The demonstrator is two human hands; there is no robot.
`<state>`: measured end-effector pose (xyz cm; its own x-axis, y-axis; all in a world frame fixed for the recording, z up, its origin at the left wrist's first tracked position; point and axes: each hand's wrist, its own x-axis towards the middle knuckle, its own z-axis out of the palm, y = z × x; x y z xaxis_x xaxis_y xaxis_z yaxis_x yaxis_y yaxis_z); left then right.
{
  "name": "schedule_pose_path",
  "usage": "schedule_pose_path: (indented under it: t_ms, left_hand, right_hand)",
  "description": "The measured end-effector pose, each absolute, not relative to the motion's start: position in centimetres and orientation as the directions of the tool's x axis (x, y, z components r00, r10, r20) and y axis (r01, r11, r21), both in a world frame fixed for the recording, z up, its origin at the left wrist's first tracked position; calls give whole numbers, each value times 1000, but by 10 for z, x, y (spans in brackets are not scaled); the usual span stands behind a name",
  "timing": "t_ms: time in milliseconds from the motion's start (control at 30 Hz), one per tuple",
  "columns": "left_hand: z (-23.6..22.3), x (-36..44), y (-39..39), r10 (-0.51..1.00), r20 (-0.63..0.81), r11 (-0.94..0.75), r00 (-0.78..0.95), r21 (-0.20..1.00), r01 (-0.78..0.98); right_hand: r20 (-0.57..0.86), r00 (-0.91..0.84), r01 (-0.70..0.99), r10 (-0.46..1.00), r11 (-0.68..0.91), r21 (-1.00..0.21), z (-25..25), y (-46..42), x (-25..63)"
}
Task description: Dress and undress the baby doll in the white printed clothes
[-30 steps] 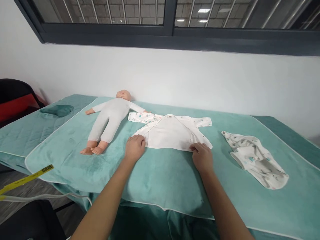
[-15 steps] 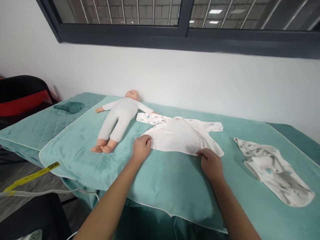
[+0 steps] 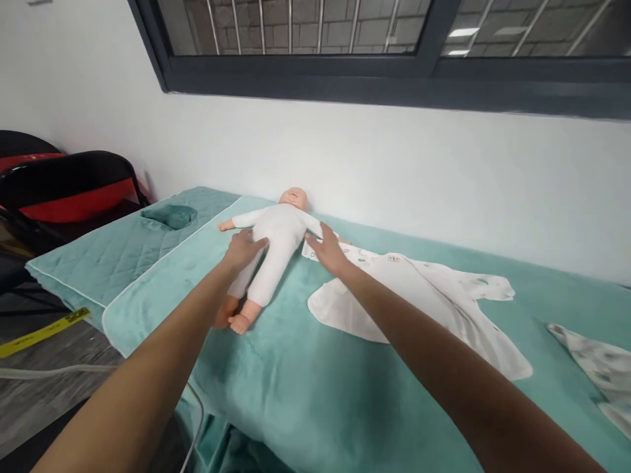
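Note:
A baby doll (image 3: 280, 226) with a white cloth body lies on its back on the green bed cover (image 3: 296, 381), head toward the wall. My left hand (image 3: 245, 249) is at the doll's hip on the left side, fingers apart. By the doll's other side, near its arm, my right hand (image 3: 326, 249) has its fingers spread and overlaps the patterned sleeve of a white baby shirt (image 3: 424, 289). I cannot tell whether the right hand touches the doll or the sleeve. The shirt lies spread out flat to the right of the doll, partly behind my right forearm.
A folded patterned cloth (image 3: 599, 368) lies at the far right. A quilted green pad with a face hole (image 3: 170, 215) covers the left end. Red and black chairs (image 3: 79, 187) stand beyond it. A yellow tag (image 3: 44, 334) and a white cable (image 3: 54, 372) are at the lower left.
Both hands have let go of the shirt's lower edge and moved left to either side of the doll. The view has turned left. The doll lies as before.

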<state>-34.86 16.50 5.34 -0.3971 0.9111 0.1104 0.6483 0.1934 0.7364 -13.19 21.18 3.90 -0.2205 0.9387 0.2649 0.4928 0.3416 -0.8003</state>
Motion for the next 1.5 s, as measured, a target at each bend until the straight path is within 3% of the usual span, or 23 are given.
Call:
schedule_pose_path:
  t_ms: [133, 267, 400, 600, 833, 1000, 1100, 1300, 1400, 1500]
  left_hand:
    - [44, -362, 188, 956, -92, 223, -279, 847, 483]
    - [39, -376, 201, 972, -232, 236, -46, 950, 203]
    - [31, -379, 211, 965, -244, 253, 100, 963, -91]
    - [21, -372, 221, 966, -201, 239, 164, 934, -265]
    - [33, -357, 208, 991, -54, 90, 119, 943, -320]
    - [67, -298, 197, 986, 121, -83, 115, 952, -293]
    - [75, -238, 186, 971, 171, -104, 168, 931, -350]
    - [48, -123, 148, 920, 42, 124, 389, 912, -392]
    - [34, -94, 136, 897, -41, 204, 440, 921, -331]
    - [25, -85, 134, 885, -131, 248, 448, 945, -214]
  right_hand:
    - [236, -149, 714, 960, 269, -646, 36, 255, -215]
    - [205, -88, 791, 975, 194, -580, 38, 299, -231]
    - [77, -99, 828, 992, 125, -547, 40, 338, -215]
    - [-80, -155, 808, 985, 80, -583, 41, 369, -199]
    - [-56, -244, 741, 968, 149, -655, 85, 360, -179]
    - [126, -270, 689, 955, 283, -667, 146, 336, -118]
    - [187, -200, 732, 962, 273, -624, 169, 309, -57]
    - [154, -6, 851, 988, 86, -518, 139, 246, 76]
    - [88, 53, 852, 995, 1, -523, 106, 231, 115]
    - [63, 22, 843, 998, 16, -537, 79, 229, 129]
